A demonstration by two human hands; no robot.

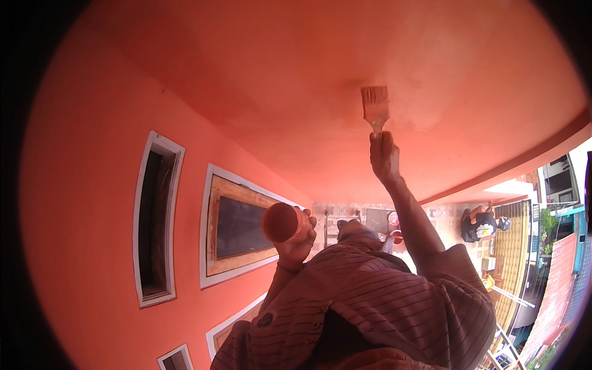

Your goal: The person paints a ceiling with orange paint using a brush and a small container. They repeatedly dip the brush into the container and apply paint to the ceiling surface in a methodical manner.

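Head view: right hand [385, 159] grip clamped round the paintbrush [375, 110] handle, bristles at the coral surface [296, 74]; contact unclear. Likely light, stiff-handled, soft-tipped; hold by the handle. Left hand [299, 248] grip wrapped round an open cup [298, 223]; probably spillable, take its sides.

Coral-painted wall [80, 203] on L side w/ a narrow white-trimmed window [158, 219], dark inside; next to it, a wider wood-sash window [237, 227], also w/ white trim. Small white-framed window [177, 360] at bottom L. Patterned tile flr [447, 217] far below. R side opens outdoors: yellowish slatted panel [513, 246], reddish roof [557, 271], some greenery [547, 223], strong daylight.
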